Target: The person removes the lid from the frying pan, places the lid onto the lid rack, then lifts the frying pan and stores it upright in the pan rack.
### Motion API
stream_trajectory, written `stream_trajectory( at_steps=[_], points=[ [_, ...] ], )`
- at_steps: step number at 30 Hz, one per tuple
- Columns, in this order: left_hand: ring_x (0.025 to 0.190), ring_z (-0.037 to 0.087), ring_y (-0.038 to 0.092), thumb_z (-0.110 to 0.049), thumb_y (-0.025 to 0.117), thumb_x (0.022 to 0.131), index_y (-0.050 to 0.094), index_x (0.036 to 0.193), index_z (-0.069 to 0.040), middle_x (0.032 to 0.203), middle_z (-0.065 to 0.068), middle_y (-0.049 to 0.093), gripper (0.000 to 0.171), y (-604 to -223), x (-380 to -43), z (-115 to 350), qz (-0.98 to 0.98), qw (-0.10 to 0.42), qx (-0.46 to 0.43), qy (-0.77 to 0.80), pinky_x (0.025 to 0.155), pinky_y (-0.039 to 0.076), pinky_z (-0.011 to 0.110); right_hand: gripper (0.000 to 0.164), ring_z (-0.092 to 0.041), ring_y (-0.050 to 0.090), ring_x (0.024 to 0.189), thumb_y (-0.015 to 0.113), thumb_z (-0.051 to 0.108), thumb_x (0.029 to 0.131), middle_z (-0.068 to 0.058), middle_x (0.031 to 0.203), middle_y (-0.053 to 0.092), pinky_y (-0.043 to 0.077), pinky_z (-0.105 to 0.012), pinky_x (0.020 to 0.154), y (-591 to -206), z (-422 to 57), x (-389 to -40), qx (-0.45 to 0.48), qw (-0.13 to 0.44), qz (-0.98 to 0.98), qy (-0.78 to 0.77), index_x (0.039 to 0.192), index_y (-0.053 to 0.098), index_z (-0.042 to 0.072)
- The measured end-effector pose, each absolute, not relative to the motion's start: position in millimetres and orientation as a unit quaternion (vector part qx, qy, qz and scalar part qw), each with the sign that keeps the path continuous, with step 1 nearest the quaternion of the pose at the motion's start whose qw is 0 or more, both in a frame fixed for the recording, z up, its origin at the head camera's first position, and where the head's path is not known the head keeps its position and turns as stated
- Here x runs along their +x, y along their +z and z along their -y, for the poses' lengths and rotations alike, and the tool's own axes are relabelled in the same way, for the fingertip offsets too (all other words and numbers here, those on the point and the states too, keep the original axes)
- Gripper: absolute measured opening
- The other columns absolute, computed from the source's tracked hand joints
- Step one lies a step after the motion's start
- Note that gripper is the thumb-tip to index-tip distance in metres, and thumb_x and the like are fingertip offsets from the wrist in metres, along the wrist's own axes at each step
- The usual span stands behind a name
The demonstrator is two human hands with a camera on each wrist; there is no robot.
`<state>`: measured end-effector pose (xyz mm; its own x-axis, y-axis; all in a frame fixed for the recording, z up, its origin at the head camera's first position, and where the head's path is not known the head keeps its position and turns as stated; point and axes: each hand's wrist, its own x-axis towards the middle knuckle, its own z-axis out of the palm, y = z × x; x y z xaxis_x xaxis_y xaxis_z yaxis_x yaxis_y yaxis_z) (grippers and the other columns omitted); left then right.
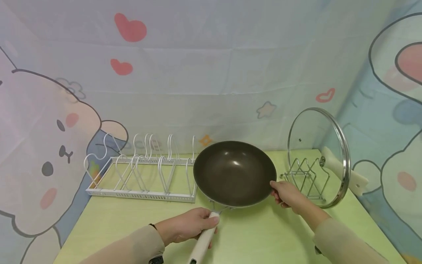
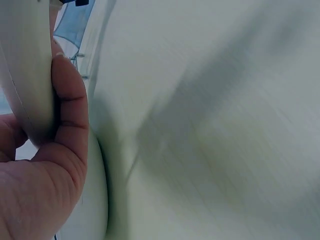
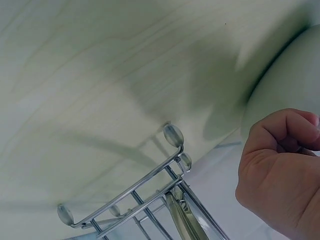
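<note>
A dark-lined frying pan (image 1: 234, 174) with a cream handle (image 1: 203, 240) is at the middle of the table, its handle toward me. My left hand (image 1: 189, 224) grips that handle near the pan, thumb on top; the left wrist view shows the fingers (image 2: 70, 95) curled round it. At the pan's right rim, my right hand (image 1: 288, 194) pinches the edge with thumb above and fingers curled below. In the right wrist view, the right hand (image 3: 282, 170) is beside the pan's pale outer side (image 3: 290, 85).
Left of the pan stands a white wire rack (image 1: 141, 198) with upright loops. On the right, a glass lid (image 1: 344, 161) with a steel rim stands upright in a small metal rack (image 1: 310, 198), its pale handle (image 1: 346, 170) pointing right. A printed cloth (image 1: 211, 73) hangs behind the table.
</note>
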<state>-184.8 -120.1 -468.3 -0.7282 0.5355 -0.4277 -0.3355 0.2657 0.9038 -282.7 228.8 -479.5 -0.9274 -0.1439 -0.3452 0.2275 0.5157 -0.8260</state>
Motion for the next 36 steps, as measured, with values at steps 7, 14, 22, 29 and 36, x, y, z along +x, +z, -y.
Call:
stream_trajectory(
  at_steps=[7,14,22,29,36],
  points=[
    [0.072,0.022,0.067,-0.026,0.051,0.115,0.055,0.127,0.011,0.101,0.012,0.061,0.039,-469,-179,106,-0.707,0.349,0.053,0.613,0.070,0.061,0.033,0.050,-0.014,0.054,0.064,0.038,0.042,0.116,0.003,0.068,0.052,0.040,-0.025,0.054,-481,-230,-293,0.015,0.184,-0.856,-0.482,0.078,0.055,0.014],
    [0.075,0.023,0.066,-0.025,0.053,0.114,0.053,0.130,0.011,0.104,0.014,0.061,0.040,-470,-175,94,-0.701,0.349,0.035,0.621,0.078,0.065,0.039,0.048,-0.015,0.054,0.066,0.040,0.040,0.116,0.001,0.071,0.053,0.037,-0.024,0.052,-480,-230,-301,0.009,0.179,-0.857,-0.483,0.081,0.056,0.011],
    [0.076,0.024,0.069,-0.025,0.054,0.113,0.047,0.136,0.014,0.101,0.013,0.062,0.045,-476,-170,80,-0.679,0.336,0.012,0.652,0.081,0.066,0.043,0.049,-0.016,0.054,0.065,0.039,0.040,0.116,0.001,0.068,0.052,0.037,-0.025,0.052,-479,-231,-309,-0.005,0.159,-0.876,-0.456,0.079,0.056,0.013],
    [0.079,0.026,0.071,-0.025,0.054,0.113,0.048,0.136,0.015,0.103,0.013,0.063,0.047,-484,-166,66,-0.659,0.332,0.004,0.675,0.085,0.066,0.044,0.048,-0.017,0.053,0.063,0.039,0.040,0.116,0.002,0.066,0.049,0.035,-0.025,0.051,-481,-232,-318,-0.010,0.154,-0.881,-0.447,0.081,0.055,0.011],
    [0.073,0.022,0.072,-0.025,0.054,0.113,0.051,0.132,0.014,0.099,0.010,0.064,0.043,-495,-162,52,-0.626,0.327,0.013,0.708,0.078,0.067,0.035,0.047,-0.013,0.048,0.057,0.039,0.038,0.116,0.002,0.068,0.050,0.033,-0.024,0.049,-485,-234,-328,-0.013,0.147,-0.884,-0.443,0.085,0.058,0.009]
  ],
)
